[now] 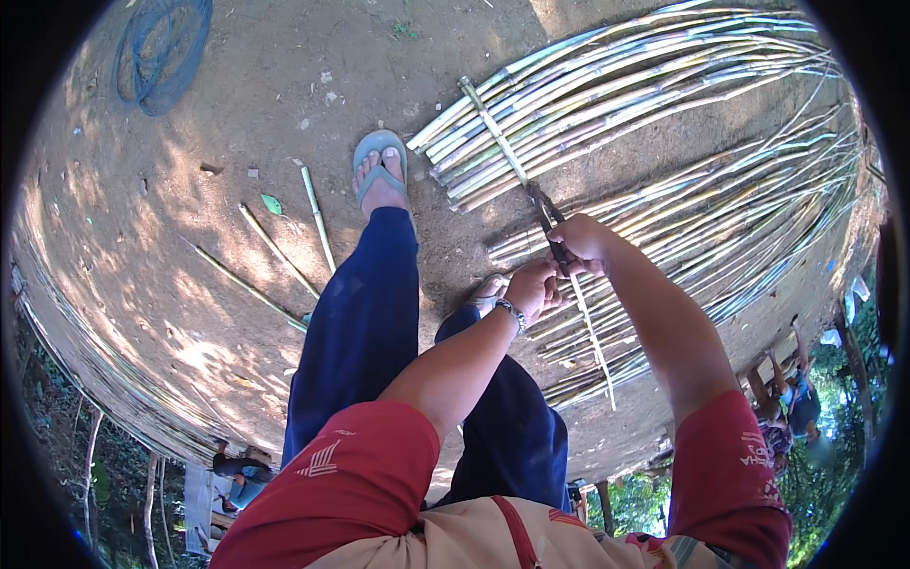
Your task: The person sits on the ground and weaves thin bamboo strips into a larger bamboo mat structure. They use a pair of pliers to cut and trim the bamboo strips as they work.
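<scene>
1. Dark tool (548, 223), seemingly pliers, sits at the crossbar (493, 133) binding the cane mat (664, 142).
2. Right hand (583, 242) grips it closed; left hand (533, 287) is curled against the handles, hold unclear.
3. Judgement: upper canes bound; lower canes (682, 256) look loose.
4. Bare dirt ground (190, 237), stray sticks (318, 218), blue hoop (161, 47); outdoors.

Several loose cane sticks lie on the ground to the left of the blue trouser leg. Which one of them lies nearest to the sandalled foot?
The short pale green stick, just left of the foot in the blue sandal. The other loose sticks lie farther left.
</scene>
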Action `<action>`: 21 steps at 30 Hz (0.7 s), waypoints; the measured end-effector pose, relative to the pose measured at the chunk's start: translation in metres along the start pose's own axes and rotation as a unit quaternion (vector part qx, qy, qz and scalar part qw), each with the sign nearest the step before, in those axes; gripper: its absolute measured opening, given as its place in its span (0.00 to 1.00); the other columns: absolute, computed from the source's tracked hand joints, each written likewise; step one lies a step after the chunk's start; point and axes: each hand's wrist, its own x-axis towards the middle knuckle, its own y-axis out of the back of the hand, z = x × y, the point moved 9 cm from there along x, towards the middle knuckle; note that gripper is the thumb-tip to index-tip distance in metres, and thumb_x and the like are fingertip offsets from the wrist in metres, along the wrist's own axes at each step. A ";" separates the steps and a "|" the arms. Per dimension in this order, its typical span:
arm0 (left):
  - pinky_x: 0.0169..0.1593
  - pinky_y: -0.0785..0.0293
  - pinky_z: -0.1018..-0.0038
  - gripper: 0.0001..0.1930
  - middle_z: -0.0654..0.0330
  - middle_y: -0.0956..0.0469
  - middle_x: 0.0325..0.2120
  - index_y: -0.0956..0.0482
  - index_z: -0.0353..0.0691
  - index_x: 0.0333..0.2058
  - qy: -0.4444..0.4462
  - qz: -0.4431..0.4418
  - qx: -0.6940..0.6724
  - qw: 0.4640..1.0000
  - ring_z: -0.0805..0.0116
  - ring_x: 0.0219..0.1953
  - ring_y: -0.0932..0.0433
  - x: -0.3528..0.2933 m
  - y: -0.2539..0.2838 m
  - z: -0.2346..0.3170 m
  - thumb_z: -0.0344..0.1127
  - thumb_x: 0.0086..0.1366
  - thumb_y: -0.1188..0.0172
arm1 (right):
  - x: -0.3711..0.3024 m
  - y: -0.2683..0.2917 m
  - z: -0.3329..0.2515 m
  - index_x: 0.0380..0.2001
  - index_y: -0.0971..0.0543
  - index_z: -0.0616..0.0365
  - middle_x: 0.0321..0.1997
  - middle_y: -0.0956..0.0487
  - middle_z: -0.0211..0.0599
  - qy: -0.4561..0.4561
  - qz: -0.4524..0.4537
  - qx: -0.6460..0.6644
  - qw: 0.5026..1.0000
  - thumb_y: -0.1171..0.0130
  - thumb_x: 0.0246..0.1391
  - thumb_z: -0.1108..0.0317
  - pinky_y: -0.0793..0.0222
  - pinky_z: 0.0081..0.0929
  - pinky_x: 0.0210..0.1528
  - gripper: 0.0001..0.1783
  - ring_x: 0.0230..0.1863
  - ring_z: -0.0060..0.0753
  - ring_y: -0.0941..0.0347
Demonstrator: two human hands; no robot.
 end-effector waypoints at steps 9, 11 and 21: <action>0.51 0.22 0.49 0.57 0.52 0.23 0.50 0.38 0.40 0.66 0.107 -0.311 -0.223 0.918 0.56 0.55 0.23 -0.021 -0.024 0.062 0.85 0.53 0.50 | 0.002 -0.047 0.029 0.41 0.24 0.62 0.27 0.21 0.34 0.023 -0.152 0.405 0.901 0.59 0.71 0.63 0.25 0.26 0.30 0.16 0.25 0.27 0.25; 0.45 0.19 0.58 0.48 0.55 0.19 0.40 0.31 0.39 0.57 0.121 -0.289 -0.196 0.929 0.59 0.41 0.19 0.017 -0.014 0.063 0.80 0.59 0.51 | 0.004 -0.050 0.032 0.44 0.24 0.61 0.28 0.21 0.32 0.036 -0.175 0.428 0.886 0.58 0.70 0.62 0.27 0.24 0.30 0.16 0.25 0.27 0.25; 0.30 0.22 0.61 0.14 0.56 0.23 0.22 0.26 0.39 0.32 0.074 0.112 -0.071 0.988 0.59 0.24 0.21 0.094 -0.012 0.063 0.41 0.75 0.50 | -0.008 0.009 0.025 0.46 0.25 0.60 0.33 0.19 0.37 0.011 -0.033 0.118 0.992 0.39 0.59 0.64 0.23 0.30 0.34 0.16 0.31 0.33 0.21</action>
